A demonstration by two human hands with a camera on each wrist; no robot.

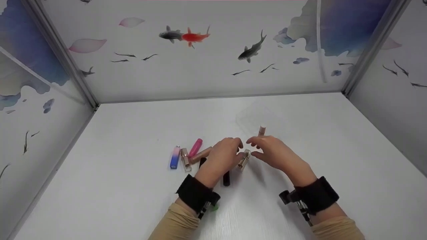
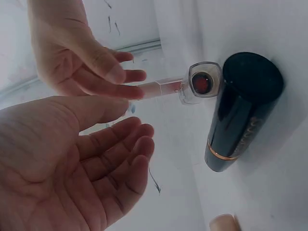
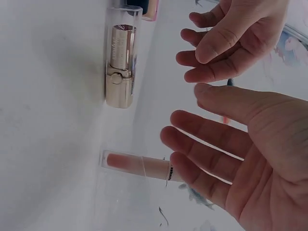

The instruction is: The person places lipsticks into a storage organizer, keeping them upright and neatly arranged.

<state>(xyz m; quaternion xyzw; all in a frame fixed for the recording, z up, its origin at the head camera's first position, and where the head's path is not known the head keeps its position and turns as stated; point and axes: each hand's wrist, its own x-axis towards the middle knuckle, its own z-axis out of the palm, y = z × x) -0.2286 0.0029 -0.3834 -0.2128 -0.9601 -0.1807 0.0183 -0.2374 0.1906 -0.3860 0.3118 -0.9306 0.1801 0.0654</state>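
- A clear plastic box (image 1: 257, 115) stood on the white bench (image 1: 133, 186) just beyond the hands, so faint in the head view that only its outline showed; a pale pink tube (image 1: 262, 130) stood upright at its near side — whether inside it or only against it could not be told.
- The left hand (image 1: 222, 156) and the right hand (image 1: 270, 151) hovered close together above a clear-capped lipstick (image 1: 244, 159), which lay on the bench between them with neither hand touching it.
- Both hands were empty, with relaxed, slightly bent fingers (image 2: 130, 144) held loosely apart; the right wrist view showed that hand's fingers (image 3: 202, 144) spread the same way.
- In the right wrist view the clear-capped lipstick (image 3: 120, 62) lay flat with its gold case inside the cap, and the pale pink tube (image 3: 139, 166) lay near the right fingertips.
- A black lipstick (image 1: 226, 178) lay just beside the left wrist; the left wrist view showed it as a glossy black tube (image 2: 243, 110) with a gold band, next to the clear-capped one.
- Left of the hands lay a row — a blue-and-pink tube (image 1: 174, 157), a gold lipstick (image 1: 185, 159), a bright pink tube (image 1: 195, 147) and a tan tube (image 1: 201, 154), partly hidden by the left hand.
- Wall panels printed with fish closed the bench on three sides; bare bench stretched to the right and towards the near edge.
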